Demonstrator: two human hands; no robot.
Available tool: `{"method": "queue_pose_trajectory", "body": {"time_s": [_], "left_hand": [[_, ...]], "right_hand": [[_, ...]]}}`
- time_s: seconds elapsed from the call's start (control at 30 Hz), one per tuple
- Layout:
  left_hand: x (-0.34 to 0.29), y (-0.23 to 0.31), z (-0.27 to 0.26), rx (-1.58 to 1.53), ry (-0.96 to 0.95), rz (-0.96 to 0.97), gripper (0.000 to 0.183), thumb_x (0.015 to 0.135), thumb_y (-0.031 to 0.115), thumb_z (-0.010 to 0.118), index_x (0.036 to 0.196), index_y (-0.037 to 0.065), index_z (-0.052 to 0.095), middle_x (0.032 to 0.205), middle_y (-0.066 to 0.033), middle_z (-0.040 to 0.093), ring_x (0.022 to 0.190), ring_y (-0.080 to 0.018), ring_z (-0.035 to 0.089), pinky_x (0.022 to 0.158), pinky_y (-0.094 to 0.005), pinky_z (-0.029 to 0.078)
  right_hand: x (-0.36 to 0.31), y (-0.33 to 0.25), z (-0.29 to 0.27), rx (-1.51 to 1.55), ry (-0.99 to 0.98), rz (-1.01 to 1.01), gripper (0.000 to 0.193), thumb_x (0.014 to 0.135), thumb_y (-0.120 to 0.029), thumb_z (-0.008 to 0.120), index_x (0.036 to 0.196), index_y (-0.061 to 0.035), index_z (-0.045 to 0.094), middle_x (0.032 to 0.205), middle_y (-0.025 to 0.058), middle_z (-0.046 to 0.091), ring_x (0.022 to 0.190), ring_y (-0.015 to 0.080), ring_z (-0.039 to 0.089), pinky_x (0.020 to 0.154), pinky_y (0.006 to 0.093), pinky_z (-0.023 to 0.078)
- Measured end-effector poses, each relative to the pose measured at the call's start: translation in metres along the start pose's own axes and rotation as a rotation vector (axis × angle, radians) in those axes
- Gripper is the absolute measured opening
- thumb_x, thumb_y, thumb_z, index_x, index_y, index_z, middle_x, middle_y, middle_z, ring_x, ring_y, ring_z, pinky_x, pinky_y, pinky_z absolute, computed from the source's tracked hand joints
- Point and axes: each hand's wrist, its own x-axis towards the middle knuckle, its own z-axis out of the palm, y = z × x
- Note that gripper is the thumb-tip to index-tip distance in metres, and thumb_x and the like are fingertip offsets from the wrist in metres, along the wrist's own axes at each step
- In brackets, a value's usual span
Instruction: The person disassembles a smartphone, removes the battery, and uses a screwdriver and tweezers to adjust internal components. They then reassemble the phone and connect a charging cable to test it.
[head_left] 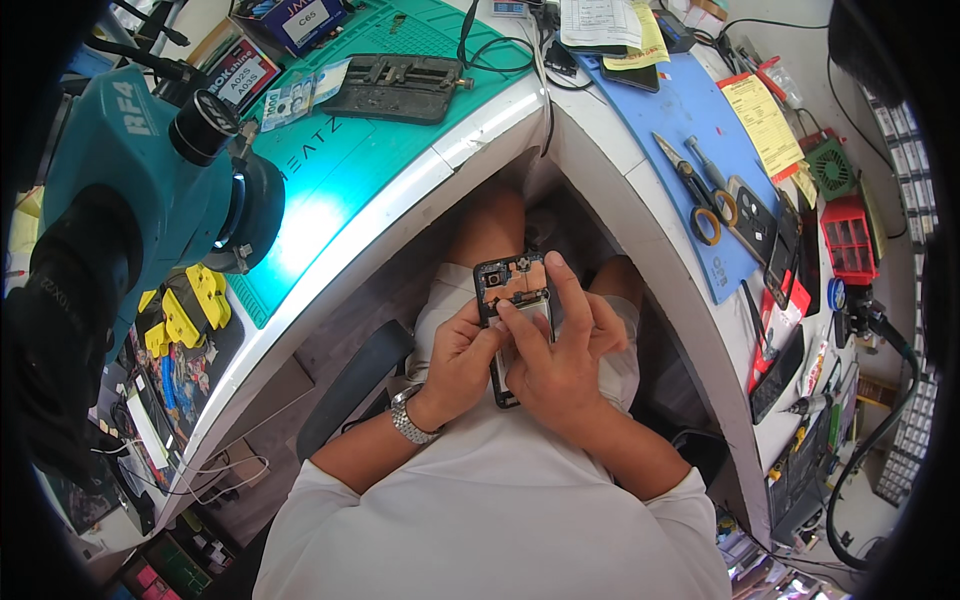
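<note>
Opened smartphone [503, 290] over the lap [446, 300]; left hand [458, 352] at its left edge, fingers clamped on it; right hand [562, 362] across its right side, fingers spread. Seemingly handling exposed copper-coloured sheet [526, 281]; next calls for steady support.

Microscope [158, 165] left, phone [516, 284] between, scissors [691, 184] right

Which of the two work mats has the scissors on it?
The blue mat on the right-hand side, where the scissors lie; the green mat on the left carries a dark holder instead.
</note>
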Motion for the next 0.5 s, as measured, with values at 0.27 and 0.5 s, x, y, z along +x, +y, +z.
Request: {"method": "queue_pose_trajectory", "body": {"time_s": [0.27,0.5], "left_hand": [[0.005,0.003,-0.004,0.104,0.052,-0.034,0.042,0.106,0.001,0.046,0.146,-0.003,0.059,0.137,-0.0091,0.068,0.121,-0.0117,0.065,0.104,-0.0296,0.053],[0.012,0.003,-0.009,-0.185,0.091,-0.025,0.042,0.101,0.003,0.054,0.142,-0.007,0.059,0.133,-0.0158,0.072,0.119,-0.0219,0.072,0.107,-0.0376,0.057]], "right_hand": [[-0.003,0.0,0.002,0.134,-0.098,0.088,0.048,0.076,0.004,0.072,0.12,-0.0149,0.079,0.165,0.0239,0.045,0.132,0.0371,0.049,0.099,0.0488,0.038],[0.047,0.074,-0.081,-0.057,0.11,0.473,0.037,0.087,-0.004,0.078,0.124,-0.0059,0.073,0.152,0.028,0.051,0.132,0.0445,0.051,0.111,0.0511,0.042]]}}
